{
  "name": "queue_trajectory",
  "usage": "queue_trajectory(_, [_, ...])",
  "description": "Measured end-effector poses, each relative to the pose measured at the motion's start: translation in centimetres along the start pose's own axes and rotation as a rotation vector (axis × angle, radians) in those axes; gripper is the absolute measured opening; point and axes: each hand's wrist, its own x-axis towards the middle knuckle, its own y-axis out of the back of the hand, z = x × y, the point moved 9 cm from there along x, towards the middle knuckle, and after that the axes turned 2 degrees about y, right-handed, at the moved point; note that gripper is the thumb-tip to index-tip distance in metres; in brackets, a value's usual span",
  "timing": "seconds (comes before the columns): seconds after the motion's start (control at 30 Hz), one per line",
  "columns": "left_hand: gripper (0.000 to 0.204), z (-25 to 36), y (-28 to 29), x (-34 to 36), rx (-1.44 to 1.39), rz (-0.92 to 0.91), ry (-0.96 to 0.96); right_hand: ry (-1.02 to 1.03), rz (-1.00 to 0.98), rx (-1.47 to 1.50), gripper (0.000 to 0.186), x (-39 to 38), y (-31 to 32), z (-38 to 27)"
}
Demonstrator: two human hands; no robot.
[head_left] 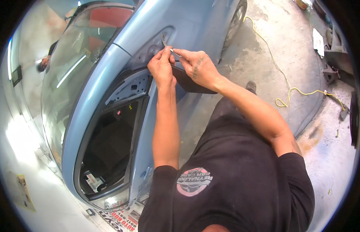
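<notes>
Both hands meet in front of a shallow recess (152,50) in the light blue car body (195,23). My left hand (163,67) is closed in a pinch just below the recess; a thin, curved piece (164,40) rises from its fingertips toward a small hole there. From the right, my right hand (197,65) grips a slim, shiny metal tool (175,53), its tip close to the left fingers. What the left fingertips pinch is mostly hidden. Under the right hand a dark flat panel (191,83) sticks out beside the car.
Nearer me are a panel with holes (130,89) and a dark side window (110,149). The windshield-like glass (69,77) curves at left. A wheel (235,21) shows at the top. A yellow cord (280,69) winds over the concrete floor (261,46); assorted parts (336,58) lie far right.
</notes>
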Motion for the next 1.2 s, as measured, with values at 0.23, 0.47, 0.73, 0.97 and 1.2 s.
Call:
queue_trajectory(0.23, [0.017, -0.1, -0.4, 0.2, 0.012, -0.035, 0.002, 0.008, -0.059, -0.066, 0.027, 1.0, 0.3, -1.1])
queue_trajectory(0.47, [0.016, 0.4, -0.5, 0.0, 0.001, -0.004, 0.020, -0.117, -0.043, 0.134, 0.032, 1.0, -0.1, -0.1])
queue_trajectory(0.73, [0.017, 0.7, -0.8, -0.1, -0.017, -0.029, -0.010, -0.223, -0.021, 0.263, 0.032, 0.5, -1.4, 1.0])
queue_trajectory(0.97, [0.019, 0.7, -0.8, -0.5, 0.002, -0.146, 0.014, -0.226, 0.032, 0.362, 0.032, 0.2, -2.4, 1.5])
queue_trajectory(1.2, [0.017, 1.6, -0.4, -0.1, 0.019, -0.166, -0.036, -0.285, 0.054, 0.570, 0.031, 0.0, -3.3, 1.4])
